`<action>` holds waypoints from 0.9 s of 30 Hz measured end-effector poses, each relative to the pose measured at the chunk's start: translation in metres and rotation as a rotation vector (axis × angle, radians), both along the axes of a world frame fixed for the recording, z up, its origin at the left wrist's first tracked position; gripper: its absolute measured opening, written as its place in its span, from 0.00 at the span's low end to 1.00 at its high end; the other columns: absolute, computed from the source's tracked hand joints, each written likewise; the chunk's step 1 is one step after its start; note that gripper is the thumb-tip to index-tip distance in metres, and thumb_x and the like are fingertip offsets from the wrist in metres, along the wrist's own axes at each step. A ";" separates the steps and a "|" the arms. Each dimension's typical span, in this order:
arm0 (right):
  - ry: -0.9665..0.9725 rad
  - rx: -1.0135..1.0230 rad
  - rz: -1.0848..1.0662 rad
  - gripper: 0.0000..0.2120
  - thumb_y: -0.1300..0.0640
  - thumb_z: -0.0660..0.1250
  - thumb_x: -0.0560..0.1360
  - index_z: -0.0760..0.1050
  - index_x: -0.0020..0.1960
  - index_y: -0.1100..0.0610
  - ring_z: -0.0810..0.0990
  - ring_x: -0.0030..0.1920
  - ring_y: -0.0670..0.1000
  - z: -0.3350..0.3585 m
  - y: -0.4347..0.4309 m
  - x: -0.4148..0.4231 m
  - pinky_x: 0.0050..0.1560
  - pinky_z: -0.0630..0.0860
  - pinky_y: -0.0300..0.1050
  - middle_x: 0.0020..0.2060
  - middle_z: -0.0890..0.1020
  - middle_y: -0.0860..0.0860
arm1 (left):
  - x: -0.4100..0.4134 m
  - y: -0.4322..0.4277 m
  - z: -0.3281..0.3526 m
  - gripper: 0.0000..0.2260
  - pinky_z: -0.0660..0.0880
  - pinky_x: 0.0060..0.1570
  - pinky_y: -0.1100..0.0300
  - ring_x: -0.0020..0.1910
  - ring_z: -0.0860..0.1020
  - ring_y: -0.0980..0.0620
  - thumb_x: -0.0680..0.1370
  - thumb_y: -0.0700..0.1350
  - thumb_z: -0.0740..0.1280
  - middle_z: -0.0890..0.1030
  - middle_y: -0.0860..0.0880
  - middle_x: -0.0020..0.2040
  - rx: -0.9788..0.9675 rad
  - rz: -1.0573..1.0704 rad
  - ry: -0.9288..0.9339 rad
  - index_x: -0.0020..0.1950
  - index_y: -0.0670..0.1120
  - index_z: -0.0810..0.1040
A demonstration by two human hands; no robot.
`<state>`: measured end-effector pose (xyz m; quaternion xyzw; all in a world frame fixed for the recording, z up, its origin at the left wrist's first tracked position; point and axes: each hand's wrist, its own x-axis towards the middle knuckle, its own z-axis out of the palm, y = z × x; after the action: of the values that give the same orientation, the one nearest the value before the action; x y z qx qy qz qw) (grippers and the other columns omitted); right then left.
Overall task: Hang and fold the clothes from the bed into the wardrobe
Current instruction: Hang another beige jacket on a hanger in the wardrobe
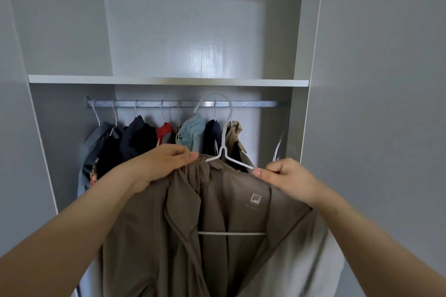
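A brown jacket point(224, 231) hangs on a white hanger point(225, 147) that I hold up in front of the open wardrobe. My left hand point(166, 164) grips the jacket's left shoulder at the collar. My right hand point(287, 178) pinches the hanger's right arm and the fabric beside it. The hanger's hook reaches the height of the metal rail point(253, 104); whether it sits on the rail I cannot tell.
Several garments hang on the rail: grey point(96, 142), dark navy point(137, 137), red point(165, 131), light blue point(193, 132), navy point(213, 132) and tan point(235, 135). A bare hanger point(280, 142) hangs at the right end. A white shelf point(169, 80) runs above the rail.
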<state>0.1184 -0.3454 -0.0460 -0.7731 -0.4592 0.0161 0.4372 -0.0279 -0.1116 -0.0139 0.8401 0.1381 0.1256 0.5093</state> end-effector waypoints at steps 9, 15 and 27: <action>-0.154 -0.050 -0.092 0.27 0.45 0.70 0.70 0.61 0.24 0.57 0.60 0.25 0.44 -0.030 0.010 0.001 0.29 0.57 0.39 0.21 0.60 0.47 | 0.007 0.009 0.012 0.14 0.71 0.32 0.63 0.32 0.76 0.55 0.79 0.54 0.60 0.80 0.49 0.36 0.295 0.228 0.083 0.41 0.46 0.74; -0.177 -0.010 -0.166 0.25 0.42 0.69 0.69 0.62 0.23 0.53 0.61 0.25 0.45 -0.026 0.010 0.001 0.30 0.58 0.40 0.21 0.62 0.47 | 0.020 0.010 -0.023 0.30 0.70 0.50 0.63 0.47 0.74 0.53 0.74 0.68 0.56 0.78 0.48 0.55 0.295 0.112 0.496 0.61 0.45 0.76; -0.120 -0.056 -0.066 0.26 0.50 0.71 0.72 0.60 0.23 0.53 0.60 0.24 0.43 -0.036 0.002 -0.004 0.26 0.58 0.33 0.22 0.61 0.46 | 0.038 0.004 0.012 0.11 0.74 0.33 0.62 0.36 0.75 0.52 0.74 0.28 0.64 0.76 0.46 0.38 -0.632 0.387 -0.535 0.38 0.43 0.73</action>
<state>0.1146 -0.3435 -0.0816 -0.7995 -0.4580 -0.0317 0.3873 0.0101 -0.1081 -0.0022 0.5403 0.1875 0.3829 0.7255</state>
